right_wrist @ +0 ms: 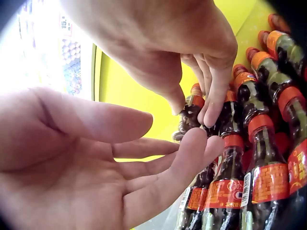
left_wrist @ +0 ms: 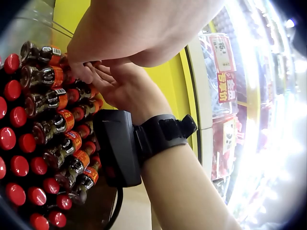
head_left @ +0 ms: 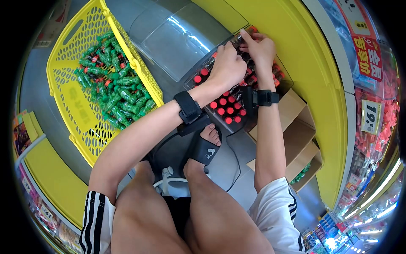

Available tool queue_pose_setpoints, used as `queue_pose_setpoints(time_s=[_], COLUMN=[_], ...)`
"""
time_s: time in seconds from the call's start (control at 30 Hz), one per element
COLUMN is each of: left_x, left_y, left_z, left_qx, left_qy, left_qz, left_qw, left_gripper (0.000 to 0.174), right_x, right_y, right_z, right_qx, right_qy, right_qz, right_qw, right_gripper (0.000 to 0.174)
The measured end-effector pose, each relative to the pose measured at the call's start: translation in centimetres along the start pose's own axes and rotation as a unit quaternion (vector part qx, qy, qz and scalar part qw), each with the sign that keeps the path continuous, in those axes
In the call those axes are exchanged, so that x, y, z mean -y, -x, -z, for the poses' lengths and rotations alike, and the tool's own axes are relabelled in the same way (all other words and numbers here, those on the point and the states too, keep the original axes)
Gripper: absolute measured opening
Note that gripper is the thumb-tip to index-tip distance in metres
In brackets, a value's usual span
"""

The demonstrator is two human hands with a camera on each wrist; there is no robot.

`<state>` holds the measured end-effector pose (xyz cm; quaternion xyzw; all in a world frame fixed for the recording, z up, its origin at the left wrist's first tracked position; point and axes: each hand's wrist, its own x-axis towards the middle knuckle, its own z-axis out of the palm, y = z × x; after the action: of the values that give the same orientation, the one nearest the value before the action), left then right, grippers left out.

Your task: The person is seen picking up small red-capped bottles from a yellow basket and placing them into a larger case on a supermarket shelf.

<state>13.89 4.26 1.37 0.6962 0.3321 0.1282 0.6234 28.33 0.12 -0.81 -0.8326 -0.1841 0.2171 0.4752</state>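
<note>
Grey floor (head_left: pixel 228 156) in a shop; yellow basket (head_left: pixel 134 63) of green bottles (head_left: pixel 127 97) at left, clear bin (head_left: pixel 286 82) of red-capped bottles (head_left: pixel 230 110) ahead, cardboard box (head_left: pixel 292 137) by a yellow shelf base (head_left: pixel 313 55). Right-wrist view alone shows the grip: right hand (head_left: pixel 259 48) narrowly pinches 1 dark bottle (right_wrist: pixel 193 103) at the bin's far end; left hand (head_left: pixel 228 65) alongside, palm exposed, fingers loosely bent, contact cannot be told.
</note>
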Motion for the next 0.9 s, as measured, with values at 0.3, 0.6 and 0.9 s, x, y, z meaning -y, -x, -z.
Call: queue_pose_setpoints(time_s=[0.3,0.6,0.9], left_x=[0.3,0.8,1.0], left_y=[0.3,-0.1,0.1], left_z=[-0.5,-0.8,-1.0], left_qx=[0.006,-0.002,-0.034], left_qy=[0.019,-0.052,0.074], left_qz=[0.012,0.012,-0.035], left_qw=[1.0,0.999,0.996], left_gripper=[0.036,0.035,0.028], right_x=[0.1,-0.4,-1.5], right_y=[0.8,1.1,0.5], right_z=[0.8,0.9,1.3], right_qx=[-0.019,-0.041,-0.054], right_qy=[0.005,0.099,0.151], right_qz=[-0.011,-0.026,-0.022], right_qw=[1.0,0.994,0.987], right_gripper=[0.063,0.063,0.065])
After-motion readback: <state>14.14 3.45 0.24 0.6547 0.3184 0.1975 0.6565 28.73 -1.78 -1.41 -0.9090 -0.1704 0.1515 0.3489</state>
